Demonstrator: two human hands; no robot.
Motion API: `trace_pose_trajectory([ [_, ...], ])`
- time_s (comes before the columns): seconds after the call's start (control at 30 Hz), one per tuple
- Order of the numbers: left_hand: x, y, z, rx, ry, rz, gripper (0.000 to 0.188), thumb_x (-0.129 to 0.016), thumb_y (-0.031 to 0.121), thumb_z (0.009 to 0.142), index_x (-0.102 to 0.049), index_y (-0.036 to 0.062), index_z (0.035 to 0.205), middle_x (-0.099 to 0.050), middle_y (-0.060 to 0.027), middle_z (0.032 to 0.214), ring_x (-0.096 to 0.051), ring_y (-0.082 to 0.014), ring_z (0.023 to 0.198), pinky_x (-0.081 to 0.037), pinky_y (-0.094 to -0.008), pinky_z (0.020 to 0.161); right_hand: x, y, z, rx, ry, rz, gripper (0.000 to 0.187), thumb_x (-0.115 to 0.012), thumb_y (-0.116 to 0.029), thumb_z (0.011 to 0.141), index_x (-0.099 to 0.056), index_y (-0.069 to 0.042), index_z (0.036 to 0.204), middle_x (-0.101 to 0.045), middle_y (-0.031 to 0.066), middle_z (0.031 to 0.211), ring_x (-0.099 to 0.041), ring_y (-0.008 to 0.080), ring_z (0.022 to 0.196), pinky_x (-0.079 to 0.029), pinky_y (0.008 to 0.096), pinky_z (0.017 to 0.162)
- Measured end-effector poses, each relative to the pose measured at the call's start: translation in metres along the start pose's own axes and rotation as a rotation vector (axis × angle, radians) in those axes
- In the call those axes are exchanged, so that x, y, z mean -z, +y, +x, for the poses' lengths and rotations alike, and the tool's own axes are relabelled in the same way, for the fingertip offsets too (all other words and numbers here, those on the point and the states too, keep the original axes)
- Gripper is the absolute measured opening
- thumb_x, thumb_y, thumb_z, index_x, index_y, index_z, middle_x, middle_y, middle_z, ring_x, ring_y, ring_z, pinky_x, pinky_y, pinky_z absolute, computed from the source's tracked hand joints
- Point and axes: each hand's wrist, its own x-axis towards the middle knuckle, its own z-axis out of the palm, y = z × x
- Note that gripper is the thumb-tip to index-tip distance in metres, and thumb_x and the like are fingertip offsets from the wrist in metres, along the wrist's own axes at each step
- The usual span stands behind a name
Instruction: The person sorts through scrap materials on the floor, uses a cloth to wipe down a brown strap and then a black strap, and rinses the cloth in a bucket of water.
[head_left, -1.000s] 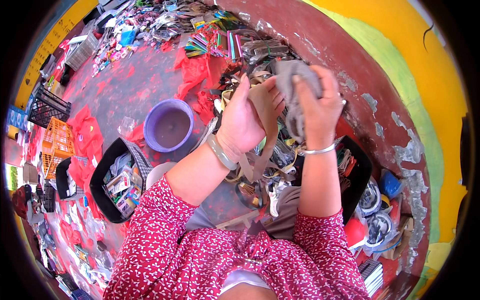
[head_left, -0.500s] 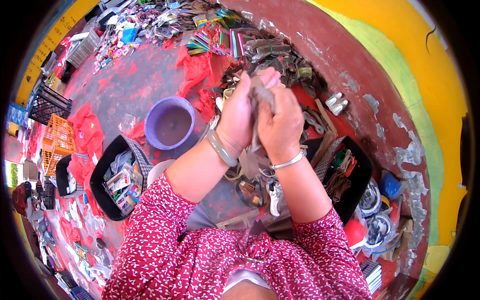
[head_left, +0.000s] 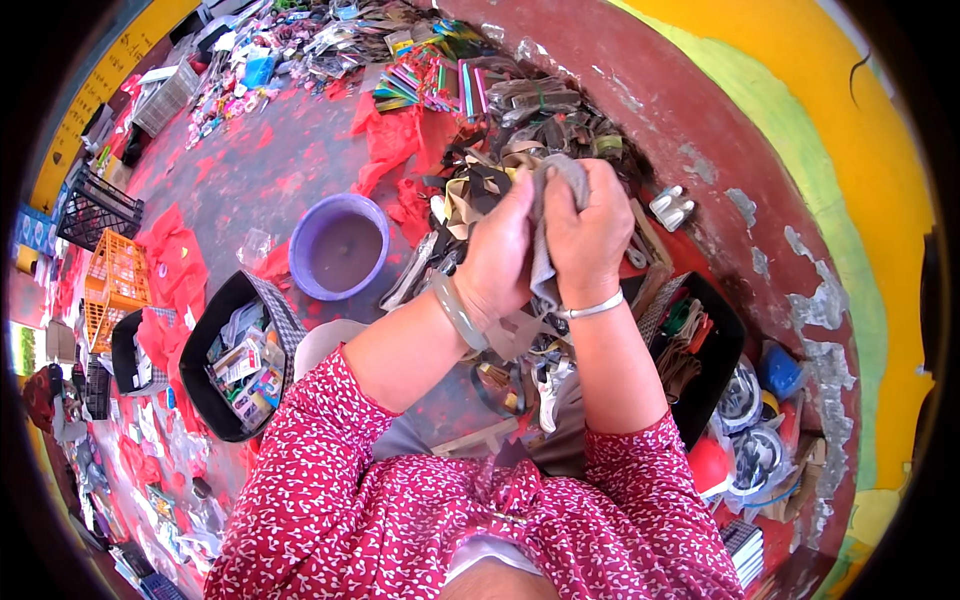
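In front of my body, my right hand [head_left: 592,235] is closed round a grey cloth [head_left: 543,265], bunched above its knuckles with one end hanging down along the palm. My left hand [head_left: 500,245] presses against the cloth from the left, its thumb up and its other fingers mostly hidden. Whether something else lies inside the cloth is not visible. Beyond and below the hands lies a heap of straps and belts [head_left: 470,195] in beige, black and brown. A purple basin [head_left: 298,262] of murky water stands to the left.
Left of me is a black bin [head_left: 207,400] of small packaged goods; another black bin [head_left: 725,345] with coiled straps is at right. An orange crate [head_left: 118,275] stands farther left. Red plastic sheets [head_left: 385,145] lie on the floor. A peeling red wall [head_left: 700,130] runs along the right.
Both hands have shifted a little right and nearer to me. The left hand's open fingers have gone behind the cloth, which now bunches higher over the right hand.
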Motion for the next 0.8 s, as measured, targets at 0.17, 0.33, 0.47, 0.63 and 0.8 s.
trace_pose_trajectory([
  [0.17, 0.013, 0.024, 0.013, -0.166, -0.087, 0.16, 0.063, -0.024, 0.044, 0.096, -0.02, -0.0027, 0.139, -0.024, -0.017, 0.144, -0.024, -0.0255, 0.134, -0.018, -0.0349, 0.111, -0.006, -0.011, -0.027, 0.146, -0.124, 0.073, 0.013, -0.059, -0.013, 0.077, -0.054, -0.004, 0.085, -0.057, 0.0163, 0.081, -0.057, 0.0356, 0.074, -0.046, 0.0414, 0.065],
  [0.33, 0.005, 0.002, 0.002, -0.072, -0.062, 0.088, 0.057, -0.027, 0.04, 0.097, -0.025, -0.0001, 0.138, -0.03, -0.0134, 0.142, -0.033, -0.0215, 0.128, -0.024, -0.0328, 0.107, -0.004, 0.003, -0.004, -0.062, 0.033, 0.042, 0.01, -0.058, -0.012, 0.077, -0.055, -0.004, 0.083, -0.058, 0.0154, 0.077, -0.057, 0.0354, 0.071, -0.046, 0.0412, 0.062],
  [0.47, 0.008, 0.022, 0.013, -0.182, -0.119, 0.192, 0.064, -0.023, 0.045, 0.096, -0.019, -0.0028, 0.139, -0.018, -0.0185, 0.146, -0.017, -0.0236, 0.136, -0.013, -0.0339, 0.111, -0.005, -0.006, -0.022, 0.174, -0.061, 0.101, 0.011, -0.057, -0.005, 0.076, -0.058, -0.002, 0.086, -0.057, 0.0148, 0.075, -0.058, 0.0318, 0.067, -0.046, 0.0352, 0.061],
  [0.63, 0.006, 0.011, 0.006, -0.097, -0.105, 0.165, 0.059, -0.025, 0.042, 0.097, -0.024, -0.0022, 0.137, -0.03, -0.0137, 0.142, -0.03, -0.0201, 0.13, -0.021, -0.0322, 0.109, -0.005, -0.002, -0.008, 0.105, 0.095, -0.01, 0.007, -0.059, -0.005, 0.076, -0.057, -0.002, 0.082, -0.059, 0.0147, 0.074, -0.058, 0.0305, 0.066, -0.046, 0.0349, 0.06],
  [0.8, 0.01, 0.019, 0.009, -0.122, -0.112, 0.157, 0.06, -0.023, 0.041, 0.097, -0.025, -0.0036, 0.137, -0.028, -0.0158, 0.142, -0.027, -0.0221, 0.132, -0.019, -0.0326, 0.109, -0.001, -0.003, -0.014, 0.056, -0.046, 0.154, 0.007, -0.059, -0.004, 0.076, -0.058, -0.002, 0.082, -0.057, 0.0128, 0.071, -0.058, 0.0274, 0.064, -0.046, 0.0326, 0.061],
])
